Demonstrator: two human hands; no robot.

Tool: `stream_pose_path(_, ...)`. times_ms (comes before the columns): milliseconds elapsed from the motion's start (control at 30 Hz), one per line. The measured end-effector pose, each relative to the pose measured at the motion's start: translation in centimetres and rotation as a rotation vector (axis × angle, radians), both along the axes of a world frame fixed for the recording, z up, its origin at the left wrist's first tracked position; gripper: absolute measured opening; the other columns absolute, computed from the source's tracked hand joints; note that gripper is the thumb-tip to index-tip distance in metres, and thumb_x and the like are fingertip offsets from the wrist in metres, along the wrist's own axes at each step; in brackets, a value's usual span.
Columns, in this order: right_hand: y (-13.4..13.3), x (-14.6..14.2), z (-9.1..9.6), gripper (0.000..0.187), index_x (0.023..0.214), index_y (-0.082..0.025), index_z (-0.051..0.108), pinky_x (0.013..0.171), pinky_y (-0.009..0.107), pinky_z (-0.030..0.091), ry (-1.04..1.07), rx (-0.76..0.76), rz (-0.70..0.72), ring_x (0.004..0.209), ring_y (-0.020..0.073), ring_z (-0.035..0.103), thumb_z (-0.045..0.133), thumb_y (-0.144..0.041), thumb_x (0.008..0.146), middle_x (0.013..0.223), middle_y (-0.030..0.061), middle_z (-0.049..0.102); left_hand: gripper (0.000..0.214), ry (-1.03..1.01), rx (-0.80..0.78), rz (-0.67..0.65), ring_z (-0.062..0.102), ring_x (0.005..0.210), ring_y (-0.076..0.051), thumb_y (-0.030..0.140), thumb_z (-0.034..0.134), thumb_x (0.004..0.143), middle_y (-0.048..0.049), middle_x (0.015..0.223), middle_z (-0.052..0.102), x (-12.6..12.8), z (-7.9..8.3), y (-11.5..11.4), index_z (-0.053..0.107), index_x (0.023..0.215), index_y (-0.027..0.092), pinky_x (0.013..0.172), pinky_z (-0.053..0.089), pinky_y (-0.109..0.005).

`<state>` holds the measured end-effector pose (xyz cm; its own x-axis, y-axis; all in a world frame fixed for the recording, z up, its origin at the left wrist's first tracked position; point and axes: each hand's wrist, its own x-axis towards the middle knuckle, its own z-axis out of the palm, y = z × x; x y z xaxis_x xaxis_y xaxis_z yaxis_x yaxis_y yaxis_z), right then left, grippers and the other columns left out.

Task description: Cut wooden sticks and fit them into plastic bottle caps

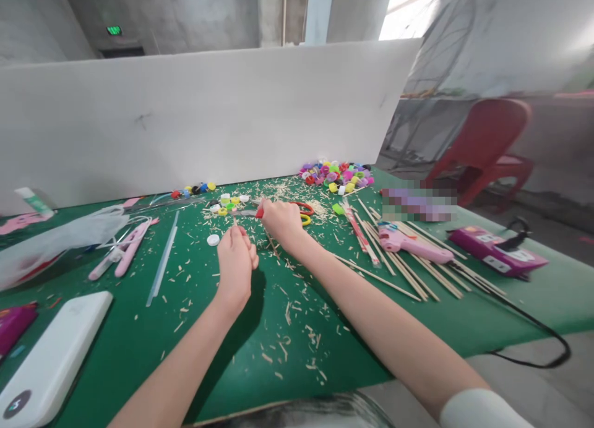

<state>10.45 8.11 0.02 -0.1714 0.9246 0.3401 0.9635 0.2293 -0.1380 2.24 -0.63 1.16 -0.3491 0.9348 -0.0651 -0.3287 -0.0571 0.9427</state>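
Note:
My right hand point(282, 222) is closed around a pair of scissors point(306, 209) with red and yellow handle loops. Its blades point left, past the knuckles, and look parted. Just below the blade tips, my left hand point(236, 255) pinches a thin wooden stick point(234, 219), of which only a short end shows above the fingertips. The stick's end is at or very near the lower blade; contact cannot be made out. A white bottle cap point(213, 240) lies left of my left hand, and several coloured caps point(227, 200) sit behind the blades.
Wood shavings point(288, 310) litter the green tabletop point(195, 354). At right are wooden sticks point(408, 273), a pink glue gun point(413, 245) with its cord, and a purple box point(496, 248). A cap pile point(336, 175) stands before the white board point(208, 119). A white power bank point(55, 354) lies left.

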Motion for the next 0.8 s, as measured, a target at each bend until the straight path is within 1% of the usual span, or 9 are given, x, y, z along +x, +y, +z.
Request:
stream_pose_path(100,0.2,0.0,-0.2,0.034,0.104,-0.018,0.065,0.065,0.026,0.044,-0.011,-0.015,-0.013,0.085,0.0205,0.068,0.033,-0.019,0.092,0.088,0.0129,0.072,0.030,0.003,-0.018,-0.020,0.022,0.030,-0.001,0.022,0.030,0.098,0.0113,0.044,0.026,0.0,-0.2,0.2,0.039,0.070,0.017,0.032,0.016,-0.014)
stream_pose_path(233,0.7,0.1,-0.9,0.033,0.105,-0.019,0.064,0.067,0.027,0.046,-0.016,-0.046,-0.022,0.087,0.0213,0.069,0.034,-0.018,0.091,0.089,0.0114,0.072,0.029,-0.017,-0.048,-0.046,0.022,0.031,-0.001,0.021,0.031,0.097,0.0112,0.045,0.026,-0.1,-0.6,0.7,0.039,0.070,0.017,0.033,0.016,-0.014)
stream_pose_path(400,1.1,0.2,-1.6,0.033,0.104,-0.017,0.064,0.069,0.028,0.047,-0.029,-0.045,-0.040,0.089,0.0230,0.069,0.034,-0.017,0.091,0.089,0.0136,0.072,0.029,-0.037,-0.091,-0.067,0.021,0.031,-0.001,0.021,0.030,0.098,0.0109,0.045,0.027,-0.2,-0.7,1.0,0.039,0.070,0.017,0.033,0.015,-0.014)
stream_pose_path(567,0.8,0.2,-1.4,0.036,0.107,-0.016,0.063,0.068,0.028,0.046,-0.069,-0.056,-0.044,0.088,0.0225,0.069,0.030,-0.018,0.093,0.092,0.0131,0.072,0.029,-0.040,-0.104,-0.070,0.019,0.031,-0.002,0.022,0.030,0.097,0.0115,0.045,0.023,-0.2,-0.7,0.9,0.037,0.070,0.018,0.034,0.014,-0.014)
stream_pose_path(700,0.7,0.1,-1.3,0.039,0.107,-0.015,0.063,0.066,0.027,0.046,-0.068,-0.053,-0.035,0.088,0.0220,0.069,0.027,-0.017,0.094,0.092,0.0135,0.072,0.026,-0.042,-0.095,-0.058,0.020,0.032,-0.002,0.026,0.038,0.095,0.0116,0.046,0.025,-0.1,-0.8,1.0,0.037,0.070,0.019,0.034,0.015,-0.014)
stream_pose_path(800,0.7,0.3,-1.3,0.039,0.108,-0.014,0.063,0.066,0.028,0.046,-0.065,-0.042,-0.025,0.088,0.0221,0.069,0.026,-0.017,0.094,0.093,0.0144,0.072,0.027,-0.042,-0.086,-0.067,0.021,0.032,-0.002,0.026,0.036,0.096,0.0116,0.046,0.024,-0.2,-0.9,1.1,0.038,0.070,0.018,0.034,0.015,-0.014)
